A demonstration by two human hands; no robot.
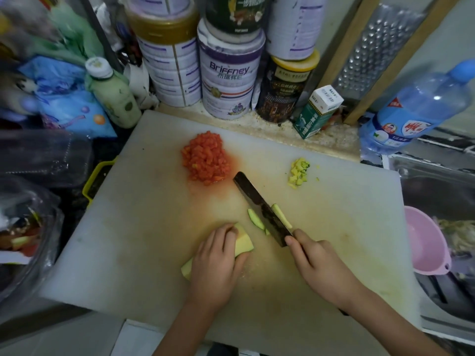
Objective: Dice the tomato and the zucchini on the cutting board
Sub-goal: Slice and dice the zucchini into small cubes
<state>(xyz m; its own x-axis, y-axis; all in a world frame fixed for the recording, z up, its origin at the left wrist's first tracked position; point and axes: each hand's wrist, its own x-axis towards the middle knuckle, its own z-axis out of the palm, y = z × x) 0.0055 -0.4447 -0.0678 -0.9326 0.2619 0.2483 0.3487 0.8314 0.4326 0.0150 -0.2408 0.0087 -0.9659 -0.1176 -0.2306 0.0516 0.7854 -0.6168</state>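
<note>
Nearest, the left hand [216, 263] curls over the remaining zucchini chunk [245, 242], fingers bent around it, pinning it to the white cutting board [123, 240]. Farther back the diced tomato [205, 160] is already heaped, so the zucchini stage looks underway. Zucchini strips [255, 219] lie under the cleaver blade [259, 204]; cross-cutting them into cubes seems next. The right hand [321, 263] is wrapped tight around the cleaver's handle. A small diced zucchini pile [298, 173] lies far right.
</note>
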